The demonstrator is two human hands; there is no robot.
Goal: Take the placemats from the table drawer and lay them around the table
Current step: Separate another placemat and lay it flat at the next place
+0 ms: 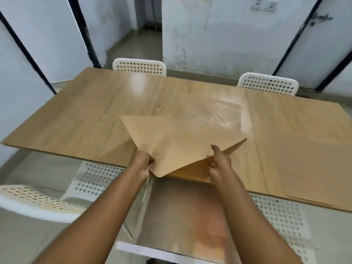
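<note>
A tan placemat (171, 141) is held tilted above the near edge of the wooden table (85, 115), one corner pointing down over the open drawer (182, 212). My left hand (142, 164) pinches its lower left edge. My right hand (219, 161) grips its lower right edge, with fingers on top. The drawer is pulled out toward me below the table edge, and its pale bottom shows. A stack of tan placemats (304, 159) lies flat on the right part of the table. Whether more mats lie under the held one I cannot tell.
White perforated chairs stand around the table: two at the far side (139, 66) (268, 83), one at the near left (38, 199) and one at the near right (282, 220). White walls with dark-framed doors surround the room.
</note>
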